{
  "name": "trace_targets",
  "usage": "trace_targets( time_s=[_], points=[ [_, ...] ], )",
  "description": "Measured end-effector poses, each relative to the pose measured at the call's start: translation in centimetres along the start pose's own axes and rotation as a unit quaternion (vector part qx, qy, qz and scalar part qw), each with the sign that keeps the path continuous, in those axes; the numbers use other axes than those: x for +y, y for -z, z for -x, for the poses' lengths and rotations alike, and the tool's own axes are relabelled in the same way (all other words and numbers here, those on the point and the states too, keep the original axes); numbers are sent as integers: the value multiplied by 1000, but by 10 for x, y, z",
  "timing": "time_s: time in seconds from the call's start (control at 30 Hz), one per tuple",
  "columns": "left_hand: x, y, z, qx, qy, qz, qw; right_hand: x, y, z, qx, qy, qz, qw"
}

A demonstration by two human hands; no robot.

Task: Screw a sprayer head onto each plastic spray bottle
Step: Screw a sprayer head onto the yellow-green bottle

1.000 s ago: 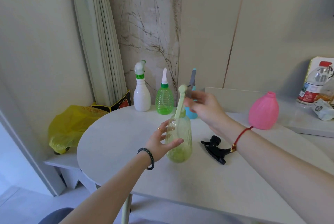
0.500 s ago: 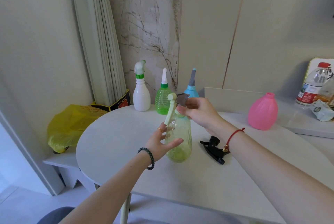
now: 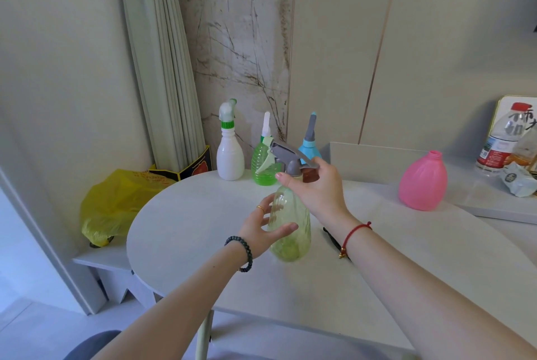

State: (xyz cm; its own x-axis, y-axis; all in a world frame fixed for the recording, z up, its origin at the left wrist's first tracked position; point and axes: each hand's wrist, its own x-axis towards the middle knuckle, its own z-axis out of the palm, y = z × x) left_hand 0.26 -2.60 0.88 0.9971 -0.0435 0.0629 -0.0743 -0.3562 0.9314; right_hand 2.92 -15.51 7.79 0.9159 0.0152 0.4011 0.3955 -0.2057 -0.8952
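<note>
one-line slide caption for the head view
Right hand holds a grey trigger sprayer head on a translucent yellow-green plastic bottle gripped by the left hand on a white table.

I get a bright, evenly lit feed: soft daylight, no hard glare. The table (image 3: 186, 232) carries only a faint, diffuse shadow under the pale green bottle (image 3: 290, 234), which glows where light passes through it. The pink bottle (image 3: 422, 182) has a mild sheen. Straight wall lines bow and lean toward the frame's edges from the wide lens. Fine detail is a little soft everywhere, the grey sprayer head (image 3: 286, 156) included, and the forearms (image 3: 174, 316) at the bottom edge look softest.
</note>
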Motion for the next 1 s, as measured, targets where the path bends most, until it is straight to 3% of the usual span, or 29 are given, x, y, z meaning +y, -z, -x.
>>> trace_targets(
  time_s=[0.27, 0.43, 0.63, 0.83, 1.0],
  points=[
    [6, 9, -2, -45, -12, -21, 999, 2, 2, 1, -38, -14, -42, 998],
    [62, 39, -11, 80, -136, 73, 985, 1, 1, -3, -54, -22, -20, 998],
    [115, 51, -27, 85, -179, 1, 980, 1, 3, -2, -61, -8, -62, 996],
    [117, 52, -31, 87, -187, -37, 978, 3, 13, 0, -140, 9, -49, 989],
    [119, 49, -31, 81, -178, -42, 980, 1, 11, -3, -48, -11, -54, 997]
  ],
)
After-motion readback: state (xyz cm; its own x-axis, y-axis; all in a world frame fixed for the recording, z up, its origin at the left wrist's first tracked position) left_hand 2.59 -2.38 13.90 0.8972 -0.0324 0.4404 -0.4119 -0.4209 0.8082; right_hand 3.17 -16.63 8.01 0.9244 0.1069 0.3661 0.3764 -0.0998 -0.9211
